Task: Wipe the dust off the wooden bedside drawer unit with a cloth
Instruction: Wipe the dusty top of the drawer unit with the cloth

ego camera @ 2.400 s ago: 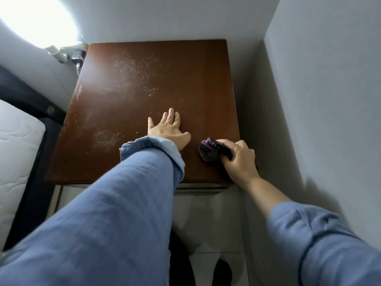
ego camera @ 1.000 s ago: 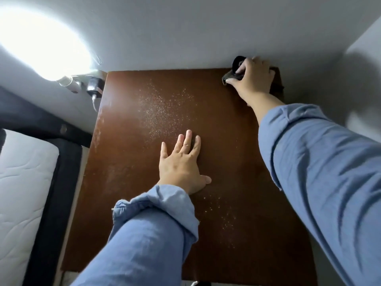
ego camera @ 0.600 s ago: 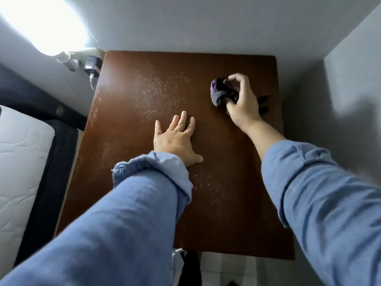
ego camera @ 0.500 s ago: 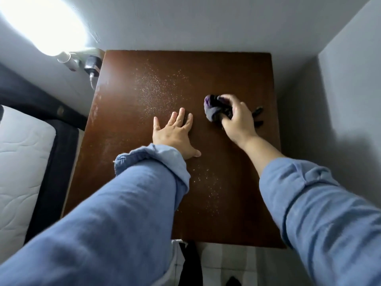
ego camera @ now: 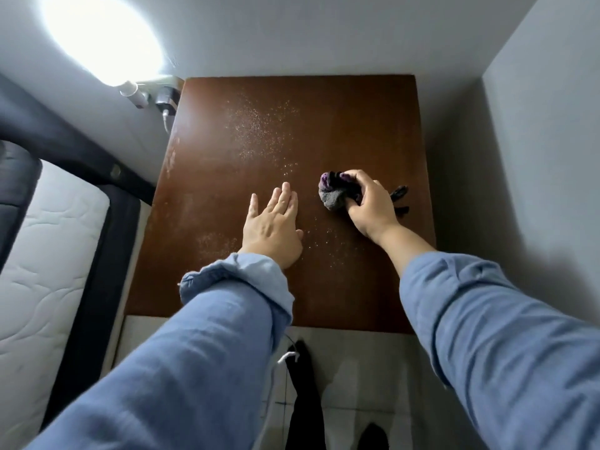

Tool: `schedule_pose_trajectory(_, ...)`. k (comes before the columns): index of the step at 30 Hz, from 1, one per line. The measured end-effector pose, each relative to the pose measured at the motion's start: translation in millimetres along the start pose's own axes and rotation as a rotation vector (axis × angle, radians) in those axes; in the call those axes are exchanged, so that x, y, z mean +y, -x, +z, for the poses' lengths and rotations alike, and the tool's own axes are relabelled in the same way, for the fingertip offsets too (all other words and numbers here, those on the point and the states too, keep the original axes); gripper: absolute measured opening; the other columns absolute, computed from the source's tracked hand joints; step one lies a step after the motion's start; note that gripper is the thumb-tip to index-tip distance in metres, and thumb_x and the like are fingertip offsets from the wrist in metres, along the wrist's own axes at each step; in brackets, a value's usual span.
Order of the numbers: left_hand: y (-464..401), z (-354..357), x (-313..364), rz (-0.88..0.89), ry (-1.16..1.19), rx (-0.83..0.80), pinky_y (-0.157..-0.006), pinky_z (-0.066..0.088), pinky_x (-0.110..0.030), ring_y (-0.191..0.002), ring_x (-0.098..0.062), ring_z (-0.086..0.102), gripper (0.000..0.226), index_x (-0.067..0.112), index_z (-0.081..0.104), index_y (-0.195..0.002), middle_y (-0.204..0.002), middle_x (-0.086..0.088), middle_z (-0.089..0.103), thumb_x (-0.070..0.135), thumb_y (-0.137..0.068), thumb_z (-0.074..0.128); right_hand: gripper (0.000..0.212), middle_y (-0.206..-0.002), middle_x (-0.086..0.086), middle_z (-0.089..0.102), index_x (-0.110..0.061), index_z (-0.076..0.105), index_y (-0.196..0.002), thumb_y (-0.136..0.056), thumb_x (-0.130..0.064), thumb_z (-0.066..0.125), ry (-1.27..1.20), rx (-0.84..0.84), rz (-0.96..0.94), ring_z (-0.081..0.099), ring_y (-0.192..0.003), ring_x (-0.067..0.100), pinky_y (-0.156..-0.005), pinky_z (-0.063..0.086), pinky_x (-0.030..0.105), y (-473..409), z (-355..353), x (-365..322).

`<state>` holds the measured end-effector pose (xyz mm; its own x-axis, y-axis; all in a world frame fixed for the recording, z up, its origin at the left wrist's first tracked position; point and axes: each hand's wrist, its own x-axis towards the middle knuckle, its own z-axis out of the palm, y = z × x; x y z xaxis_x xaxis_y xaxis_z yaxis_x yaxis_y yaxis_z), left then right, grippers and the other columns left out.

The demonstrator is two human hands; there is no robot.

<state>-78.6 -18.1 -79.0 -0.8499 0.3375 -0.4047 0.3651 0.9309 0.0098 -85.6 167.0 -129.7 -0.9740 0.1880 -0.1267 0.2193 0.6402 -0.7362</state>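
The dark brown wooden drawer unit's top [ego camera: 341, 125] fills the middle of the head view. Pale dust specks [ego camera: 259, 128] lie across its far left part, and more around my left hand. My left hand [ego camera: 271, 227] rests flat on the wood, fingers together, holding nothing. To its right, my right hand [ego camera: 370, 207] grips a bunched grey and purple cloth [ego camera: 334, 191] pressed onto the surface. A dark end of the cloth sticks out on the hand's right side.
A bright lamp [ego camera: 100, 37] and a plugged-in charger [ego camera: 165, 99] sit on the wall at the unit's far left corner. A white mattress [ego camera: 48, 248] on a dark bed frame lies to the left. Grey walls close in behind and on the right. Tiled floor [ego camera: 357, 371] shows below.
My right hand has dragged the cloth from the far right corner back toward me along the right side of the top. My left hand has stayed flat in place.
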Motion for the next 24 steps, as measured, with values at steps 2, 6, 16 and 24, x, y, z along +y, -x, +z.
schedule_pose_trajectory(2,26,11,-5,-0.042,-0.012,-0.046,-0.119,-0.006,-0.048,-0.148,-0.015,-0.009,0.071,0.014,-0.003,-0.153,-0.161,-0.003,-0.015,0.035,-0.098,0.036,0.043,-0.107,0.004,0.066,-0.029,0.054,-0.118,-0.080,-0.012,0.058,-0.004,-0.010,0.003,0.055,-0.108,0.026,-0.098,0.043,0.044,1,0,-2)
schedule_pose_trajectory(6,51,26,-14,-0.095,0.020,-0.174,-0.119,-0.001,-0.048,-0.149,-0.016,-0.007,0.076,0.019,-0.006,-0.153,-0.160,-0.001,-0.017,0.039,-0.098,0.042,0.041,-0.105,0.005,0.067,-0.027,0.055,-0.117,-0.079,-0.011,0.057,-0.003,0.026,-0.007,0.056,-0.107,0.029,-0.096,0.044,0.044,5,-2,-6)
schedule_pose_trajectory(16,46,30,-18,-0.104,0.069,-0.183,-0.117,0.002,-0.057,-0.149,-0.018,-0.005,0.081,0.021,-0.004,-0.153,-0.161,0.001,-0.014,0.037,-0.096,0.051,0.047,-0.104,0.009,0.061,-0.032,0.053,-0.121,-0.079,-0.012,0.059,0.007,-0.087,-0.038,0.055,-0.101,0.026,-0.093,0.046,0.036,122,20,0)
schedule_pose_trajectory(24,50,34,-14,-0.102,0.068,-0.208,-0.116,0.003,-0.058,-0.149,-0.018,-0.005,0.080,0.020,-0.004,-0.153,-0.161,0.001,-0.015,0.037,-0.096,0.050,0.034,-0.113,0.002,0.066,-0.025,0.056,-0.119,-0.088,-0.012,0.057,-0.062,-0.423,-0.014,0.058,-0.107,0.018,-0.093,0.047,0.033,174,4,-7)
